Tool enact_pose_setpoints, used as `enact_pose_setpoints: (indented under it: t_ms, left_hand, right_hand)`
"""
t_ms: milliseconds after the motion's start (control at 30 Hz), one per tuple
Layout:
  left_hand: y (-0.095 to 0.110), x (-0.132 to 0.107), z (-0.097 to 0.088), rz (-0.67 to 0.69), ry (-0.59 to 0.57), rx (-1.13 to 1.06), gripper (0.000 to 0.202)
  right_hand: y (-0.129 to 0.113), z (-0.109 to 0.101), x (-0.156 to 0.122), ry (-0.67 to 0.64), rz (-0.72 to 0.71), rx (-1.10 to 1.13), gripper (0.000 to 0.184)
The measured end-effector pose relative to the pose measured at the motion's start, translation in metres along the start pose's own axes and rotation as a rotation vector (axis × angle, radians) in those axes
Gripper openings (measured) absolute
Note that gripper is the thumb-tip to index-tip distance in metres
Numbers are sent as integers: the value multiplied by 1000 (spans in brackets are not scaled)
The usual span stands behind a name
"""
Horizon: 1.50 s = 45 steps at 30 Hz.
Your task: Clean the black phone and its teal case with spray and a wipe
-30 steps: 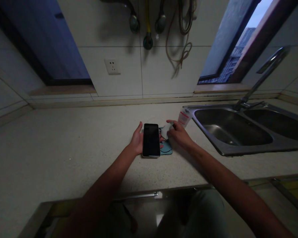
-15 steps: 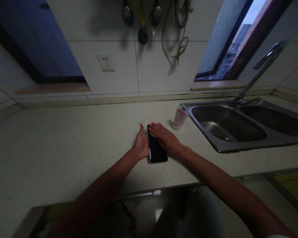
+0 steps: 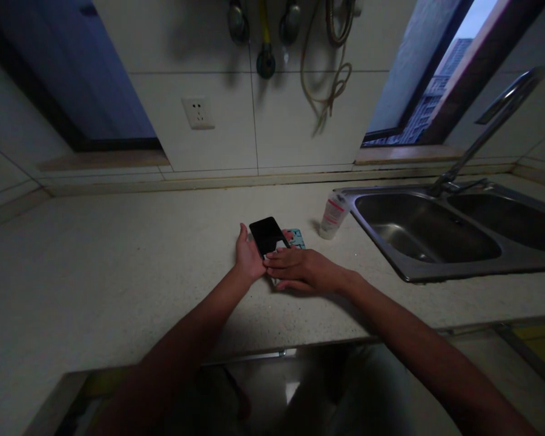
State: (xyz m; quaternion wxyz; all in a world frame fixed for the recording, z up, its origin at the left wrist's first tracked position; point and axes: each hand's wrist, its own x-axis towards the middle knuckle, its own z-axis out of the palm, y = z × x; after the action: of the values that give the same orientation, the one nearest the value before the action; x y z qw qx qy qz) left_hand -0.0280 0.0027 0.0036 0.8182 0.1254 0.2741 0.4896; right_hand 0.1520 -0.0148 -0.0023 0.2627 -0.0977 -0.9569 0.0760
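A black smartphone (image 3: 267, 232) rests tilted on my left hand (image 3: 249, 254), screen up. My left palm is under and beside it, thumb raised at its left edge, and fingertips show past its right edge. Across the lower screen lies my right hand (image 3: 306, 269), fingers stretched out flat. A small white patch (image 3: 280, 244) shows on the screen by the right fingers; whether it is a tissue or a reflection I cannot tell. A light-blue patterned item (image 3: 296, 237) peeks out at the phone's right, partly hidden.
A clear plastic cup (image 3: 333, 217) with red print stands on the pale countertop (image 3: 163, 260), right of my hands. Beyond it is a double steel sink (image 3: 404, 272) with a tall faucet (image 3: 476, 142). Valves and hoses (image 3: 266, 60) hang on the tiled wall.
The phone has turned, its top now pointing up-left, and lifted to uncover the light-blue item. My right hand has moved from the top of the screen to its lower end.
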Motion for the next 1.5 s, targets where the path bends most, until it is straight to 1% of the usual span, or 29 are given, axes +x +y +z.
enact_pose_setpoints:
  t_ms: [100, 200, 300, 367, 467, 633, 700, 800, 867, 933, 1033, 1167, 1267, 1333, 1433, 1500]
  left_hand:
    - [5, 2, -3, 31, -9, -32, 97]
    - [6, 4, -5, 59, -16, -84, 98]
    - [6, 5, -5, 59, -13, -90, 96]
    - [5, 5, -4, 60, -12, -87, 91]
    - [3, 4, -2, 56, -24, -86, 82]
    - [-4, 2, 0, 5, 14, -31, 65]
    - [-7, 0, 1, -49, -35, -21, 61]
    - [-12, -4, 3, -157, -164, -26, 60]
    - [-14, -5, 3, -226, -237, -14, 61]
    - [-17, -5, 1, -263, -303, 10, 63]
    - [-21, -2, -4, -290, -368, 35, 71]
    - [-23, 2, -7, -357, -360, 40, 83]
    - [-21, 1, -6, -365, -330, -4, 86]
    - [-20, 1, -4, -342, -300, -44, 88]
    - [-17, 4, -1, -272, -244, -103, 88]
    - [-15, 7, 0, -202, -186, -131, 82]
  right_hand:
    - [8, -5, -5, 39, 50, 7, 30]
    - [17, -10, -11, 109, 119, 67, 35]
    - [21, -13, -14, 174, 153, 184, 39]
    - [21, -13, -15, 204, 180, 257, 39]
    - [20, -10, -13, 281, 264, 302, 36]
    - [23, 1, -11, 477, 416, 213, 27]
    - [23, 3, -10, 570, 459, 168, 25]
    - [24, 2, -7, 693, 522, 96, 23]
    - [26, -1, -5, 760, 571, 44, 21]
    - [29, -4, -4, 801, 627, 3, 19]
    - [36, -5, -3, 764, 674, 2, 19]
    - [44, -7, 5, 620, 622, 60, 22]
    - [46, -10, 15, 452, 523, 51, 24]
    - [47, -11, 23, 337, 440, 10, 25]
    - [48, -6, 31, 199, 323, -48, 26]
    - [48, -2, 34, 149, 239, -65, 26]
